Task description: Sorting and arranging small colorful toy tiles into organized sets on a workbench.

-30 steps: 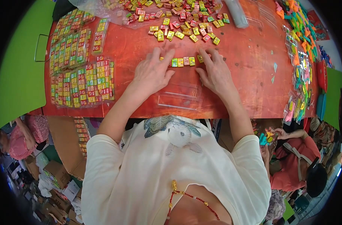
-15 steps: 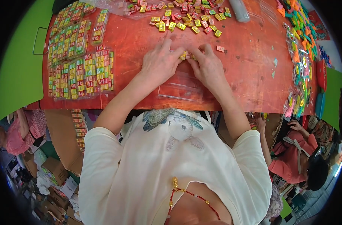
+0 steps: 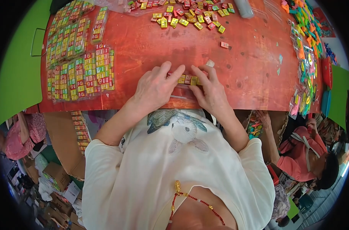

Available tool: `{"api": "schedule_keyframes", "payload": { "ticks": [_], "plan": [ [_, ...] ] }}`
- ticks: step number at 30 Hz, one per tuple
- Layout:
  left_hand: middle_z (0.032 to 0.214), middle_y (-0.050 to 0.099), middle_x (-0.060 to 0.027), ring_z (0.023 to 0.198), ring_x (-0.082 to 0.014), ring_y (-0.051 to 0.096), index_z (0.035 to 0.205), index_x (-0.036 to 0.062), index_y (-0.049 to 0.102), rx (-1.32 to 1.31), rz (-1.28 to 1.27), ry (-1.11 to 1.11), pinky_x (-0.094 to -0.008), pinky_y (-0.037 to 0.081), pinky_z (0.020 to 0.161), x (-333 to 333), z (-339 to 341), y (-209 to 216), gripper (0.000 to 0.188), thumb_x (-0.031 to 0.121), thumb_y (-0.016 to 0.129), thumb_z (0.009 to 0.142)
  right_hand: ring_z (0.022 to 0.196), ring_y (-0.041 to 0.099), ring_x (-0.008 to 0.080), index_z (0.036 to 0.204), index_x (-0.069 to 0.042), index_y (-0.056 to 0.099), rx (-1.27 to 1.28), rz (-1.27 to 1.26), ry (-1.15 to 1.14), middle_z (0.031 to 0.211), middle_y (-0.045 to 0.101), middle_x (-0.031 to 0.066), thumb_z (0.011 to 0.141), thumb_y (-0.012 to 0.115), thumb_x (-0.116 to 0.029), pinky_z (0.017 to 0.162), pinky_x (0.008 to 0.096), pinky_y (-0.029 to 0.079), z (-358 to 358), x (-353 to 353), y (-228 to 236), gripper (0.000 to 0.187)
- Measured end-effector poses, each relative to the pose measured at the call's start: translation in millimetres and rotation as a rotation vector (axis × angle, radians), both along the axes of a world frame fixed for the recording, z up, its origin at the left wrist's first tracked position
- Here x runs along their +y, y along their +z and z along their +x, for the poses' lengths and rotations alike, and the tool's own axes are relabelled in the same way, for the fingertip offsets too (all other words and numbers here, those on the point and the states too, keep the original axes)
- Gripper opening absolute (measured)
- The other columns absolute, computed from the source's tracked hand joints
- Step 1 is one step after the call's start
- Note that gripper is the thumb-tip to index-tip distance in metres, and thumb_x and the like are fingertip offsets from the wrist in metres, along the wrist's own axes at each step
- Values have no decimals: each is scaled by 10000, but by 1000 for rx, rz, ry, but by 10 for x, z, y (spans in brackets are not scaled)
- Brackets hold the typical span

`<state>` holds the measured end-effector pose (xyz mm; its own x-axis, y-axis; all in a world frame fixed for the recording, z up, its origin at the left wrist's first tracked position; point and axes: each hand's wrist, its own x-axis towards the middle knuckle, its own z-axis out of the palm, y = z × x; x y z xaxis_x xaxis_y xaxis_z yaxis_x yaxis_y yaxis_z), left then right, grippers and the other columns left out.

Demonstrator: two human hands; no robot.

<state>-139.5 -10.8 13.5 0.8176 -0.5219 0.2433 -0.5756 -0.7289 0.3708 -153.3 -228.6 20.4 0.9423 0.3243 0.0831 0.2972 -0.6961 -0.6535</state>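
Observation:
Between my hands runs a short row of small yellow and red boxes [image 3: 187, 79], lined up side by side at the near part of the red table. My left hand [image 3: 155, 89] has its thumb and fingers closed at the row's left end. At the other end, my right hand [image 3: 210, 90] pinches the row, thumb on the near side and fingers beyond. Both hands cover the row's ends. Just nearer than the row lies a clear plastic tray [image 3: 181, 93], partly hidden by the hands; whether the boxes rest in it is hard to see.
Filled clear packs of small boxes [image 3: 75, 73] lie in rows on the left. Loose boxes [image 3: 189, 17] are scattered at the far side, with one single box [image 3: 225, 45] nearer. Colourful plastic toys [image 3: 306, 57] line the right edge. A cardboard box [image 3: 63, 134] stands below left; co-workers sit nearby.
Both hands have moved nearer to me, bringing the row of boxes over the clear tray. More of the row shows between my fingers now. The loose boxes stay put.

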Motion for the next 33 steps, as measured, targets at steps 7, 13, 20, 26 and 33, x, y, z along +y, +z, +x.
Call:
{"api": "schedule_keyframes", "payload": {
  "ticks": [7, 13, 20, 26, 33],
  "plan": [
    [1406, 486, -182, 1240, -379, 532, 1424, 97, 520, 91, -62, 101, -526, 454, 981, 185, 7, -12, 547, 231, 658, 911, 918, 643, 362, 1243, -48, 597, 7, -4, -48, 1102, 561, 165, 889, 674, -68, 766, 432, 554, -55, -199, -128, 363],
    [1660, 203, -110, 1535, -353, 149, 1574, 76, 275, 246, 169, 46, -682, 107, 1154, 128, -94, -207, 843, 426, 644, 902, 801, 614, 318, 1175, -58, 619, -194, -180, -36, 924, 561, 130, 877, 673, -47, 684, 418, 516, -45, -73, -210, 303],
    [1654, 208, -122, 1533, -356, 152, 1573, 68, 273, 190, 173, 116, -727, 108, 1129, 98, -94, -273, 889, 464, 670, 882, 773, 598, 312, 1087, -59, 616, -293, -96, -88, 879, 551, 128, 865, 668, -34, 677, 413, 492, 26, -89, -300, 230],
    [1654, 205, -129, 1532, -356, 159, 1574, 64, 267, 186, 167, 140, -723, 92, 1134, 90, -94, -289, 888, 462, 663, 887, 825, 616, 341, 1083, -46, 616, -259, -217, -80, 913, 602, 140, 881, 652, -9, 712, 415, 500, 15, -109, -301, 208],
    [1621, 267, -198, 1539, -341, 156, 1595, 38, 168, 401, -196, 154, -625, -23, 1177, 257, 0, -229, 823, 489, 493, 988, 833, 588, 284, 1193, -79, 641, -272, -185, -18, 930, 575, 109, 865, 700, -123, 701, 398, 450, 32, -82, -200, 337]
  ]
}}
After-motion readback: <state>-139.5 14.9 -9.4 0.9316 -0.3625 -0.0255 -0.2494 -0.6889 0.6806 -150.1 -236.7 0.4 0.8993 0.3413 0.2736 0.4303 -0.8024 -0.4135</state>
